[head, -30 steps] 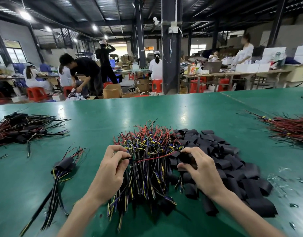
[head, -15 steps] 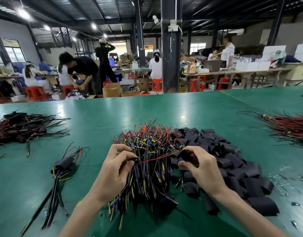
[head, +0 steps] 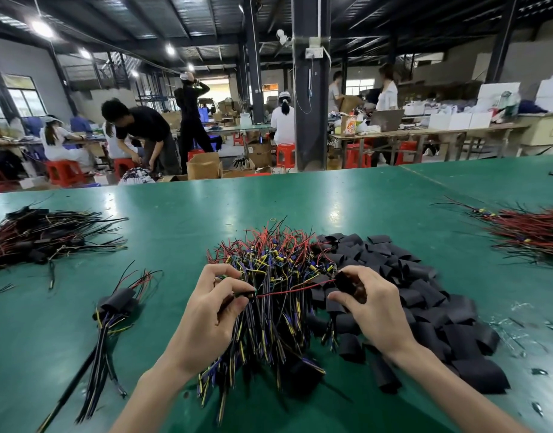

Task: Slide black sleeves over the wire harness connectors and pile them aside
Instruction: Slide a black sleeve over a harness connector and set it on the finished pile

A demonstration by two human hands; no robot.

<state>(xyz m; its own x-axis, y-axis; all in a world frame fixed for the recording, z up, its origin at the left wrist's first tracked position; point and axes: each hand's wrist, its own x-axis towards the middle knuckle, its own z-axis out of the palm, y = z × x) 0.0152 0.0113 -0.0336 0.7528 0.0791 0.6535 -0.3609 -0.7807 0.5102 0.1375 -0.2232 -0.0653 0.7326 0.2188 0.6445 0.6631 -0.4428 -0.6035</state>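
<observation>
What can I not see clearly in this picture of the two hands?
- Head view: the end of the thin red wire; the left hand covers it.
- Head view: how far that wire enters the black tube sleeve; the right hand hides it.
- Head view: the red wire bundle; the picture edge cuts it.
- Head view: small scraps on the green table; too small.

You have bare counter (head: 181, 239) between the sleeved bundle (head: 115, 303) and the harness pile (head: 269, 276), and beyond both; the sleeve heap (head: 425, 295) crowds your right side.
</observation>
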